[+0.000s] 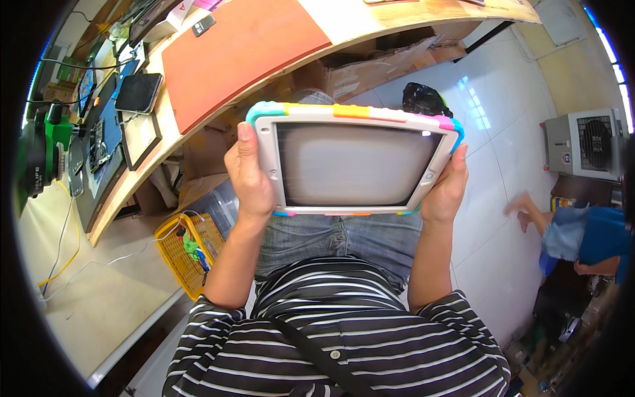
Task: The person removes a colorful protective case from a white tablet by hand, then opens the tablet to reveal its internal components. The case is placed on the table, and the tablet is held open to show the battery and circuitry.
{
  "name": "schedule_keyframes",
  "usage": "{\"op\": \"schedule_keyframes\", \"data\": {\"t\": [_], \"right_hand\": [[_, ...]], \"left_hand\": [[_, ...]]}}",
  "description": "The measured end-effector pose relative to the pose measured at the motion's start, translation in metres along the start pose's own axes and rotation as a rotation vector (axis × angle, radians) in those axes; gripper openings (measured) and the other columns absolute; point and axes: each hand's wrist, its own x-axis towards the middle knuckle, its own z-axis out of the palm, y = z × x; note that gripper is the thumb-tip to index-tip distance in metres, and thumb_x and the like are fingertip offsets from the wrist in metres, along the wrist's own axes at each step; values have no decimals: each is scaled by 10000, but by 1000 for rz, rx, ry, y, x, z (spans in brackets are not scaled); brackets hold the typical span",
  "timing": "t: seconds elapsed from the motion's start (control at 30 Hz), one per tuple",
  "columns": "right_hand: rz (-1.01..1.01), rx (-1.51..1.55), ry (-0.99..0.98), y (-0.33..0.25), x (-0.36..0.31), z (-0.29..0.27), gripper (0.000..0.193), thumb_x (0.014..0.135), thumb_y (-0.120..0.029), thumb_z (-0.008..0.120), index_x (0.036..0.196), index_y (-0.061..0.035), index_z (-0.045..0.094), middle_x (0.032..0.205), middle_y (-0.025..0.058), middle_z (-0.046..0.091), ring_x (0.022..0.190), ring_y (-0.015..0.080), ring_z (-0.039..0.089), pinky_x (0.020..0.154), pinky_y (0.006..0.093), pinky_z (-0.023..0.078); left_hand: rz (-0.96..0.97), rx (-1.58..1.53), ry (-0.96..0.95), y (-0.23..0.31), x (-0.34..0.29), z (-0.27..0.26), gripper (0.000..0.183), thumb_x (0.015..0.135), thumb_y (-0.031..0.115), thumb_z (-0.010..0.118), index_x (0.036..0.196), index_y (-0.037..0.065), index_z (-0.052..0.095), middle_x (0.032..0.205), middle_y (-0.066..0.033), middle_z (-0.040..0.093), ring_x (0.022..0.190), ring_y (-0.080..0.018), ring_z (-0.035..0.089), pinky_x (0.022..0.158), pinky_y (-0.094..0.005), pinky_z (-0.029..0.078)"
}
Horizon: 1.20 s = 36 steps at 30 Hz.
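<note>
Glossy pale tiles cover the floor [489,198], with streaks of light reflected on them. The wooden desk [430,14] sweeps across the top and down the left, its edge bowed by the lens. A flat orange mat [238,59] lies on it, reaching close to the front edge. The tablet [357,165], in a pale case with many-coloured bumpers, is held up over the lap, clear of the desk, its screen grey and facing the wearer. A cardboard box [360,73] sits beneath the desk. At the far right stands a white unit [585,142] with a round fan grille; below it in view is another person [575,235] in blue, partly blurred. A yellow basket [173,258] of small things sits left of the lap. The left hand [250,175] is clamped on the tablet's left edge, thumb in front; the right hand [448,188] grips its right edge. A black bag [423,99] lies on the tiles behind the tablet. Smallest is a dark card [204,26] on the mat.
</note>
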Motion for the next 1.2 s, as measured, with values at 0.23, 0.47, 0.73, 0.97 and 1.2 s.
{"op": "schedule_keyframes", "data": {"t": [0.23, 0.47, 0.73, 0.97, 1.2], "right_hand": [[-70, -201, 1, -9, 9, -4, 564, 1125, -493, 399, 1165, 3, 666, 1036, 48, 689, 937, 115, 637, 849, 276, 508], [-299, -301, 94, -31, 16, 11, 606, 1128, -504, 384, 927, -10, 674, 833, 7, 619, 753, 75, 540, 706, 235, 436], [-298, -293, -32, -54, 10, 22, 575, 1121, -487, 432, 953, 6, 676, 859, 0, 611, 804, 81, 497, 758, 241, 397], [-469, -327, -83, -60, 18, 41, 441, 1051, -413, 637, 1011, 22, 690, 870, -17, 633, 760, 58, 493, 664, 220, 394], [-664, -506, -411, -95, 31, 84, 469, 932, -430, 770, 1048, 21, 719, 895, 80, 705, 765, 143, 628, 675, 271, 498]], "left_hand": [[1, -10, -22, -15, -7, -16, 554, 1127, 451, 375, 1178, -14, 671, 1082, -112, 732, 977, -164, 681, 897, -321, 527], [111, -127, -62, -31, -15, -18, 621, 1110, 549, 341, 1262, 21, 629, 1227, -131, 689, 1143, -233, 646, 1039, -391, 486], [121, -265, 79, -38, -2, -10, 637, 1105, 574, 355, 1162, 12, 649, 1114, -95, 687, 1040, -188, 635, 965, -352, 485], [344, -75, -72, -9, 20, 8, 542, 1052, 445, 486, 1336, -14, 529, 1238, -154, 645, 1195, -256, 597, 1064, -413, 441], [788, 737, -322, 123, 1, 35, 689, 831, 168, 819, 1402, -94, 535, 1406, -253, 599, 1310, -369, 589, 1154, -465, 415]]}}
